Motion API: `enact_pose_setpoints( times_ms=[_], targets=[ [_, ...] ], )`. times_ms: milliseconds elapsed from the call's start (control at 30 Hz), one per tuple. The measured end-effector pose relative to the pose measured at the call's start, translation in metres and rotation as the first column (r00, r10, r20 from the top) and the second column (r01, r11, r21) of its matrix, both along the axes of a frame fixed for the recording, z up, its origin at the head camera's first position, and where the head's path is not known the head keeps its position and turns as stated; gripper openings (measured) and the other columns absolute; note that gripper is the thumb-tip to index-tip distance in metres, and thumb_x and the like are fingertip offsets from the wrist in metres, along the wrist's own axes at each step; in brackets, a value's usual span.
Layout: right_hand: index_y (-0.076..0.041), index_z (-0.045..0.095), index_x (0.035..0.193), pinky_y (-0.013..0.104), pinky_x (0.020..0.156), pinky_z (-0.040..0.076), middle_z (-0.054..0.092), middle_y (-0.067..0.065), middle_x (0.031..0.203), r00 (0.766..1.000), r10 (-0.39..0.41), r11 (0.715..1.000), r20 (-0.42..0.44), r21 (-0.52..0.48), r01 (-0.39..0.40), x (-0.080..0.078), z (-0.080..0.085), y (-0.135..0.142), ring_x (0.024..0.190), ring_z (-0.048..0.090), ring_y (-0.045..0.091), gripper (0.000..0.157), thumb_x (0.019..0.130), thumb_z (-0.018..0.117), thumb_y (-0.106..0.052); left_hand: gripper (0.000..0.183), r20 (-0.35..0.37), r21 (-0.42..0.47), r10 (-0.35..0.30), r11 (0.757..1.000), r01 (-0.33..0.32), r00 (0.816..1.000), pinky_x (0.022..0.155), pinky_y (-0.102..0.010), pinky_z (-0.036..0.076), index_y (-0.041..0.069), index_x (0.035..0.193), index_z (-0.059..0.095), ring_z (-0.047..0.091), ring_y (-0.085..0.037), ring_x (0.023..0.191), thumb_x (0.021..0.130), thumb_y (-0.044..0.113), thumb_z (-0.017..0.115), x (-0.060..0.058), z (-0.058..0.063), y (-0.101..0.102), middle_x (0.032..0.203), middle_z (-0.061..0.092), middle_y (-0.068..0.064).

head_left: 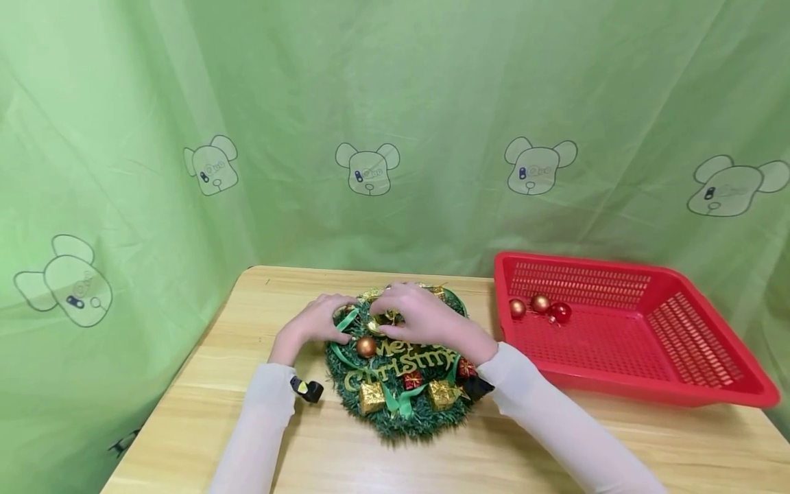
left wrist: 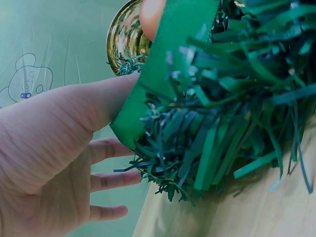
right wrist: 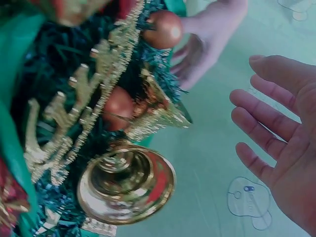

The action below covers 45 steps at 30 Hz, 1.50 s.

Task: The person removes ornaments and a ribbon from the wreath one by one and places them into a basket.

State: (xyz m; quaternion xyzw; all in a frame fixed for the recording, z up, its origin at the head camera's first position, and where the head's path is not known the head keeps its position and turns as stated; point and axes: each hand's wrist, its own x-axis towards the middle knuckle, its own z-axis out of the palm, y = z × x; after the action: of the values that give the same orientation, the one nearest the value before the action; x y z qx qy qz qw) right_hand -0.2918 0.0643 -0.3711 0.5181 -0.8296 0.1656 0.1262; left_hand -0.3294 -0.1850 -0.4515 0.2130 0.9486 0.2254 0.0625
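Observation:
A green tinsel wreath (head_left: 410,425) lies on the table, with a gold "Merry Christmas" sign (head_left: 391,370), a copper bauble (head_left: 366,346) and small gift boxes (head_left: 372,397) on it. My left hand (head_left: 315,322) is at its left edge. In the left wrist view the thumb passes behind a green ribbon (left wrist: 170,59); the other visible fingers are straight, and the thumb's tip is hidden. My right hand (head_left: 416,314) is over the wreath's upper part, its fingers (right wrist: 261,111) loosely extended, apart from a gold bell (right wrist: 126,185), with nothing held.
A red plastic basket (head_left: 617,391) stands to the right of the wreath. Inside lie copper baubles (head_left: 540,303) and a red bauble (head_left: 560,312). A green curtain (head_left: 432,82) hangs behind and to the left of the wooden table (head_left: 210,384).

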Motion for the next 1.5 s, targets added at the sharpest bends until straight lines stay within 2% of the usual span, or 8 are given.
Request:
enact_pose_setpoints(
  times_ms=[133, 333, 667, 900, 1133, 1500],
  targets=[
    [-0.018, 0.069, 0.104, 0.030, 0.089, 0.049, 0.068, -0.005, 0.101, 1.000, -0.003, 1.000, -0.008, 0.029, 0.003, 0.000, -0.009, -0.004, 0.094, 0.060, 0.010, 0.022, 0.083, 0.068, -0.025, 0.082, 0.000, 0.006, 0.000, 1.000, 0.000, 1.000, 0.107, -0.053, 0.032, 0.028, 0.139, 0.044, 0.041, -0.026, 0.126, 0.066, 0.032, 0.082, 0.001, 0.000, 0.000, 0.141, 0.047, 0.001],
    [-0.021, 0.067, 0.110, 0.033, 0.099, 0.044, 0.066, -0.007, 0.109, 0.999, -0.047, 0.993, 0.016, 0.112, 0.045, 0.001, -0.018, -0.009, 0.103, 0.057, 0.011, 0.031, 0.081, 0.071, -0.032, 0.083, 0.005, 0.012, 0.004, 1.000, -0.004, 1.000, 0.107, -0.052, 0.033, 0.028, 0.139, 0.043, 0.040, -0.025, 0.128, 0.066, 0.030, 0.082, 0.001, 0.000, 0.000, 0.142, 0.045, 0.002],
    [-0.019, 0.065, 0.113, 0.037, 0.103, 0.041, 0.065, -0.005, 0.111, 0.999, -0.052, 0.989, 0.013, 0.138, 0.050, -0.001, -0.028, -0.012, 0.106, 0.056, 0.014, 0.037, 0.080, 0.072, -0.034, 0.083, 0.011, 0.011, 0.000, 1.000, 0.000, 1.000, 0.108, -0.052, 0.031, 0.028, 0.139, 0.043, 0.040, -0.025, 0.127, 0.066, 0.030, 0.082, 0.001, 0.001, 0.000, 0.142, 0.045, 0.002],
    [-0.019, 0.066, 0.112, 0.036, 0.098, 0.043, 0.065, -0.006, 0.108, 0.999, -0.036, 0.982, -0.007, 0.183, 0.037, -0.001, -0.032, -0.015, 0.102, 0.054, 0.014, 0.037, 0.079, 0.072, -0.035, 0.083, 0.008, 0.005, 0.003, 1.000, -0.003, 1.000, 0.107, -0.052, 0.032, 0.028, 0.139, 0.043, 0.040, -0.025, 0.127, 0.066, 0.031, 0.082, 0.001, 0.001, 0.000, 0.142, 0.046, 0.003],
    [-0.020, 0.066, 0.111, 0.037, 0.097, 0.043, 0.065, -0.006, 0.109, 0.998, -0.034, 0.975, -0.044, 0.219, 0.043, 0.001, -0.036, -0.018, 0.105, 0.055, 0.015, 0.038, 0.078, 0.073, -0.036, 0.083, 0.007, 0.008, -0.004, 1.000, 0.004, 1.000, 0.108, -0.051, 0.031, 0.027, 0.140, 0.043, 0.040, -0.025, 0.127, 0.066, 0.031, 0.082, 0.000, 0.000, 0.000, 0.142, 0.046, 0.002],
    [-0.022, 0.066, 0.112, 0.040, 0.095, 0.043, 0.064, -0.005, 0.110, 0.997, -0.019, 0.968, -0.079, 0.247, 0.038, -0.001, -0.045, -0.020, 0.104, 0.053, 0.016, 0.040, 0.077, 0.073, -0.039, 0.083, 0.003, -0.002, 0.004, 1.000, -0.004, 1.000, 0.109, -0.050, 0.030, 0.031, 0.138, 0.044, 0.039, -0.024, 0.128, 0.065, 0.032, 0.083, -0.002, -0.001, 0.000, 0.143, 0.045, 0.004]
  ],
)
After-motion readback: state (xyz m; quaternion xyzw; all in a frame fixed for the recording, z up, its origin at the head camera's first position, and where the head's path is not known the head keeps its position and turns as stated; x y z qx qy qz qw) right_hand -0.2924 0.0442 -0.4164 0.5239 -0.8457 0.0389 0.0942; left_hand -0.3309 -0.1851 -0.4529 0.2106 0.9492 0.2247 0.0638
